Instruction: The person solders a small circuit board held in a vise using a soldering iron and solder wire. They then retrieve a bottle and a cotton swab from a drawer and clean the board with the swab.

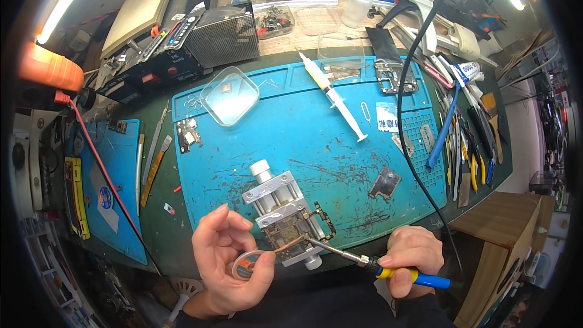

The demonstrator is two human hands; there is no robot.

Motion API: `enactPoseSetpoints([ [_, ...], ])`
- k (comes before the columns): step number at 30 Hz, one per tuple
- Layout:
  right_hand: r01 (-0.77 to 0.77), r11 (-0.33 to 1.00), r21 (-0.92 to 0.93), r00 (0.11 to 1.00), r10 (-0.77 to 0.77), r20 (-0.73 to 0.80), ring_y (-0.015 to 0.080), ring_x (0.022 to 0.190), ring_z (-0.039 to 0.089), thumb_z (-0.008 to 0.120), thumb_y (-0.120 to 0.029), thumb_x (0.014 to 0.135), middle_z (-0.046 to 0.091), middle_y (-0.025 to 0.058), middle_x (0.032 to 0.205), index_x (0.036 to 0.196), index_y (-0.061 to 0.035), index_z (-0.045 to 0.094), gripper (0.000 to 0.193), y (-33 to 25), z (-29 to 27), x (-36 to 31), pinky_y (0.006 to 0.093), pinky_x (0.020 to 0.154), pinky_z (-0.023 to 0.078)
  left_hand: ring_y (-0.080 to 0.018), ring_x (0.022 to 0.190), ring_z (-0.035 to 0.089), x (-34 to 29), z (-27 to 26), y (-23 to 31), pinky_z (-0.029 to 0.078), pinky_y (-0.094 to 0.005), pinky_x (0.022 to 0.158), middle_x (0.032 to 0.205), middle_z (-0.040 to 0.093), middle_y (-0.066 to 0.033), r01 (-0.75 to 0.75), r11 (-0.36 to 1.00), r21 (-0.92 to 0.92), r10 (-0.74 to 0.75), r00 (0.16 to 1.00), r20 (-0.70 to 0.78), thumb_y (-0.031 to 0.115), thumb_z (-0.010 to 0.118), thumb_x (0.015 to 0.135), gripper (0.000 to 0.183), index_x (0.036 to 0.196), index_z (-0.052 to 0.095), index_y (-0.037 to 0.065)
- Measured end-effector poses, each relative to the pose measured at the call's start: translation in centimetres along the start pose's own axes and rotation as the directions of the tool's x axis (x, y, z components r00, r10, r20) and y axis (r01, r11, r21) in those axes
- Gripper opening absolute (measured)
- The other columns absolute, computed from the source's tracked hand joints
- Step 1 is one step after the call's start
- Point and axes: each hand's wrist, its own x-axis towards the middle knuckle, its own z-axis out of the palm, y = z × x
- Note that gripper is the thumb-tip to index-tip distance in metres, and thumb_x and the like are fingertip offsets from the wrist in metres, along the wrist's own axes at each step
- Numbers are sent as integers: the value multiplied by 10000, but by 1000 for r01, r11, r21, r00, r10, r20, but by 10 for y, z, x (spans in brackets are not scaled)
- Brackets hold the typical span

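Note:
My left hand (pixel 228 258) grips a small round spool of desoldering braid (pixel 246 265) between thumb and fingers. A copper strip of the braid reaches from the spool onto a circuit board (pixel 283 231). That board is clamped in a silver metal holder (pixel 276 199) with a white knob at its far end. My right hand (pixel 413 258) is closed around the blue and yellow handle of a soldering iron (pixel 340 252). The iron's tip meets the braid, or lies very close to it, over the board. A narrow curved part of the board juts out at the holder's right side.
A blue work mat (pixel 303 140) lies under the holder. On it are a syringe (pixel 334 97), a clear plastic box (pixel 229 96) and a dark metal plate (pixel 385 183). A black cable (pixel 405 85) hangs across the right side. Pliers (pixel 476 152) and tweezers crowd the right edge.

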Motion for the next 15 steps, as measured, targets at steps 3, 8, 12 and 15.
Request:
enactPoseSetpoints([
  [3,-2,1000,-5,1000,2,-13,120,416,525,653,-146,858,607,17,613,891,-9,698,148,-1,1,0,256,385,395,-67,742,462,1,-1,-3,406,-173,548,1142,461,-150,-33,999,14,33,999,13,-38,706,768,794,1439,281,-13],
  [8,2,1000,-5,1000,-2,-21,121,417,526,652,-147,861,607,15,611,892,-10,699,149,0,2,-1,254,386,395,-66,730,462,1,-1,-5,402,-173,517,1133,468,-159,-67,998,23,66,998,6,-61,710,759,788,1425,289,-29],
  [12,6,1000,9,1000,-6,-1,121,418,525,648,-151,866,607,14,608,900,-8,702,156,0,0,0,254,385,394,-66,707,456,-1,-2,-4,386,-173,504,1122,473,-159,-61,998,6,62,998,-6,-54,701,755,781,1421,294,-32],
  [15,-2,1000,22,1000,1,23,121,417,521,643,-151,871,608,14,610,905,-8,704,160,1,0,1,256,385,393,-65,684,450,-2,-3,-6,375,-174,493,1116,476,-159,-72,997,17,72,997,-11,-51,696,751,778,1418,297,-34],
])
